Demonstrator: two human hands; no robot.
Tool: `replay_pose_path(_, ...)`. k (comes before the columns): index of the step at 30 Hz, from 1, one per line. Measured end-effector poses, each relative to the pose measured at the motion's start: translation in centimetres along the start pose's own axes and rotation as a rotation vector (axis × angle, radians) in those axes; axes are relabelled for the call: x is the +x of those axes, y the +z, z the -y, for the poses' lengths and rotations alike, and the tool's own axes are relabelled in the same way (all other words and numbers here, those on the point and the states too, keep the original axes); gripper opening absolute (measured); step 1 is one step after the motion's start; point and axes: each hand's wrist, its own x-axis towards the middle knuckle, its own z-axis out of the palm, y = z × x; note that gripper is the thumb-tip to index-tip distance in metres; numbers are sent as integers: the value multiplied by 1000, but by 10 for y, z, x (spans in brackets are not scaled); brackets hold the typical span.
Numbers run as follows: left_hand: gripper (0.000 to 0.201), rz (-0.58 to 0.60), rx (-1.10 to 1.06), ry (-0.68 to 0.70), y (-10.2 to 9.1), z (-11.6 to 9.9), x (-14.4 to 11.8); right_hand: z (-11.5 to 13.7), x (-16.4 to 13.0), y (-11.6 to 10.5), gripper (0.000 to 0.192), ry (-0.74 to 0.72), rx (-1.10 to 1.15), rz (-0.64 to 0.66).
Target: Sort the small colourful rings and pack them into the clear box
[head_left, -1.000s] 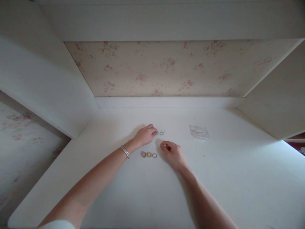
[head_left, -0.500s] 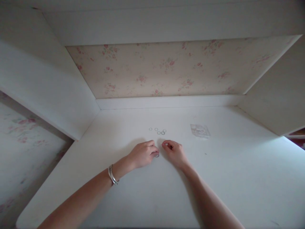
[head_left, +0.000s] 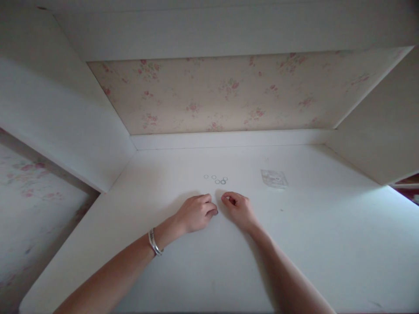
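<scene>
Both hands now rest curled side by side on the white surface (head_left: 294, 244), the left hand (head_left: 195, 213) having drawn back from the row of small rings (head_left: 216, 179) — four now lie there, just beyond the fingertips. The coloured rings nearer the person are hidden under the left hand's closed grip; the right hand (head_left: 238, 209) pinches something — what, I cannot tell.

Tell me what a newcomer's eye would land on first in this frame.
Two bare hands meet at the middle of the white desk top: the left hand, with a silver bangle on its wrist, curls fingertips-down beside the loosely closed right hand. Just beyond them lies a short row of small thin rings, and to the right a clear plastic packet. Behind stands a panel of pale floral wallpaper.
</scene>
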Motion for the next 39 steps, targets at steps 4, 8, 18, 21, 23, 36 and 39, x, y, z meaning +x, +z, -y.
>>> replay_pose_path(4, 27, -118, -173, -168, -5, 15, -3, 1, 0, 0, 28, 0, -14, -1)
replay_pose_path(8, 26, -197, -425, -343, 3, 41, -12, 1, 0, -1, 27, -3, -25, 18)
replay_pose_path(18, 37, -338, -719, -580, 20, 62, -26, 3, -5, 3, 27, -39, -127, 70)
replay_pose_path(21, 37, -330, -736, -554, 19, 62, -27, 5, -5, 5, 25, -57, -183, 91)
replay_pose_path(23, 37, -324, -738, -538, 19, 63, -27, 5, -1, 6, 25, -43, -211, 56)
replay_pose_path(36, 33, -335, -764, -501, 20, 66, -29, -1, 53, 5, 27, -13, -586, 32)
replay_pose_path(39, 32, -330, -758, -491, 19, 66, -29, 0, 52, 5, 29, -22, -586, 24)
